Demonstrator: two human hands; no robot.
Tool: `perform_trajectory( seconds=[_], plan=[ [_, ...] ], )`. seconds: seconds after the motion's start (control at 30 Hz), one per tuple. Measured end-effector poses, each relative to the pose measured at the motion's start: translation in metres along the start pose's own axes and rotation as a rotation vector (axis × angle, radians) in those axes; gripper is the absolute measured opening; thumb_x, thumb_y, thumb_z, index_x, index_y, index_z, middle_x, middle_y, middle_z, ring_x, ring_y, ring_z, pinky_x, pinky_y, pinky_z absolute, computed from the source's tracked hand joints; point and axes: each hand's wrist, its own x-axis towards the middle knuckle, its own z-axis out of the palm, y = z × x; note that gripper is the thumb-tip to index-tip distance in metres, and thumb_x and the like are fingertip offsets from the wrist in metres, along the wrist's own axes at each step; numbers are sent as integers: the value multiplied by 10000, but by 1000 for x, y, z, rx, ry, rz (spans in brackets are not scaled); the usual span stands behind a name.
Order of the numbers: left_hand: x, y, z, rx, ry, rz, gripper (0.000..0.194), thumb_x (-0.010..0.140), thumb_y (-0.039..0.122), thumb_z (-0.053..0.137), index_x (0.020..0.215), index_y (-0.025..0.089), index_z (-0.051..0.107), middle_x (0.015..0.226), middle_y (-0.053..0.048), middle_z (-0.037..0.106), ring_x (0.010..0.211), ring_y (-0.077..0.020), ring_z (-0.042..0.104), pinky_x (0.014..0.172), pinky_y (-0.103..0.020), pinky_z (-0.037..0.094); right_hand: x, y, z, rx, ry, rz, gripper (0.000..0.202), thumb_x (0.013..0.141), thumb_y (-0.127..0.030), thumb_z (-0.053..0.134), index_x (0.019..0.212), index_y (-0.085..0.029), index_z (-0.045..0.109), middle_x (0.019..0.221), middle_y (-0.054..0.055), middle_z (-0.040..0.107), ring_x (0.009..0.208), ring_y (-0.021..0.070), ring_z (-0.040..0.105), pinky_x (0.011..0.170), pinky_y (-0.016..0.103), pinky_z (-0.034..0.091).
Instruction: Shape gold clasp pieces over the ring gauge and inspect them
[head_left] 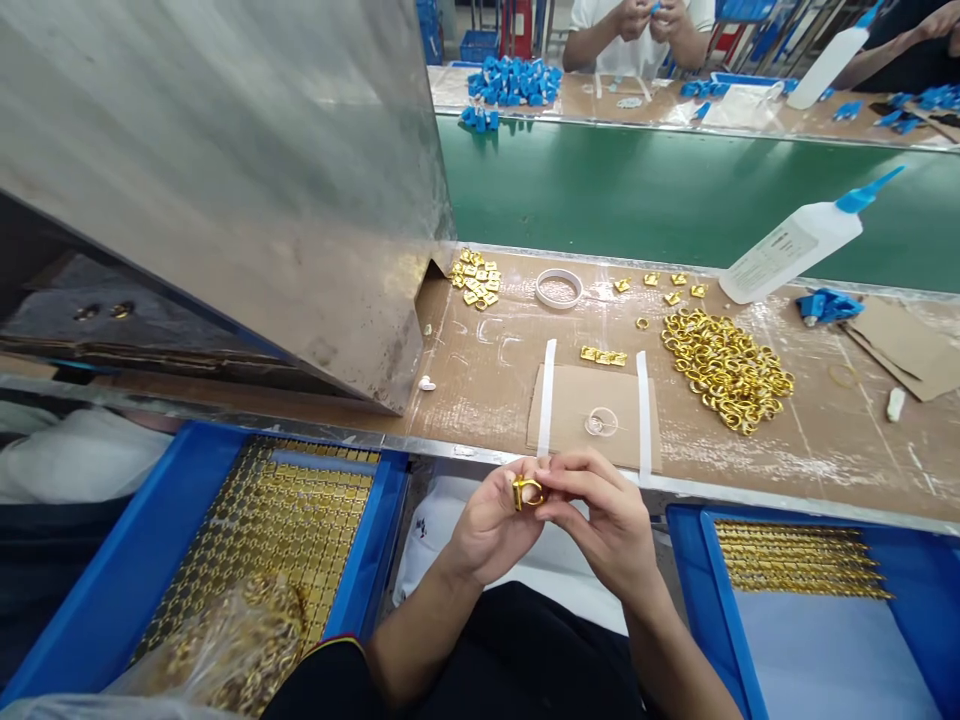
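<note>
The left hand (487, 528) pinches a gold-coloured ring (518, 493) by its squarish face, the ring sitting between one and two o'clock from that palm, while the right hand (606, 515) clamps thumb and fingers at the band's three-o'clock edge, a heap of gold-coloured rings (726, 370) lying at two o'clock.

A black top (536, 650) is worn — plain where it is seen. The left sleeve (326, 685) is ended well short of the wrist, its hem (337, 641) edged with thin red and yellow lines. Both forearms (420, 625) are left bare, as are the left hand (491, 530) and right hand (607, 520).
</note>
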Motion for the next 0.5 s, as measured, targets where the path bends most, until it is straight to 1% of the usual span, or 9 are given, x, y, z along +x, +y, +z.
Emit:
perform_trajectory(
  seconds=[0.1, 0.2, 0.27, 0.33, 0.4, 0.5],
  plan=[
    [2, -1, 1, 5, 5, -10, 353, 710, 332, 915, 698, 134, 622, 717, 18, 498, 681, -97, 459, 664, -195, 407, -1, 1, -1, -14, 26, 1, 149, 915, -210, 743, 1041, -280, 784, 911, 37, 699, 826, 182, 708, 738, 305, 616],
    [3, -1, 0, -3, 25, -16, 353, 704, 311, 914, 676, 136, 608, 729, 4, 510, 733, -121, 492, 720, -221, 429, -1, 1, -1, 37, 31, 40, 126, 912, -191, 741, 1016, -257, 768, 904, 40, 711, 812, 181, 713, 711, 293, 618],
    [3, -1, -2, -11, 50, -12, 347, 708, 302, 910, 666, 143, 605, 730, 2, 508, 746, -131, 497, 729, -230, 436, -1, 2, -1, 53, 37, 49, 115, 914, -171, 731, 996, -248, 757, 907, 45, 722, 813, 184, 720, 715, 295, 621],
    [2, -1, -4, -23, 61, -8, 340, 709, 299, 911, 668, 147, 610, 729, 8, 495, 727, -124, 480, 704, -217, 430, -2, 2, 1, 33, 53, 24, 137, 909, -131, 723, 974, -246, 756, 909, 43, 726, 820, 181, 724, 734, 295, 623],
    [1, -2, -4, -46, 55, -9, 352, 714, 328, 913, 676, 145, 615, 728, 13, 485, 706, -113, 461, 687, -201, 425, -4, 2, 4, -4, 82, -19, 175, 895, -88, 720, 963, -246, 758, 915, 40, 725, 828, 175, 726, 754, 292, 623],
    [1, -3, -3, -77, 57, -3, 373, 730, 384, 902, 697, 143, 620, 731, 17, 476, 689, -104, 449, 695, -192, 433, -9, 3, 12, -68, 156, -75, 223, 881, -45, 709, 969, -244, 758, 949, 47, 725, 843, 176, 729, 751, 294, 627]
  ],
)
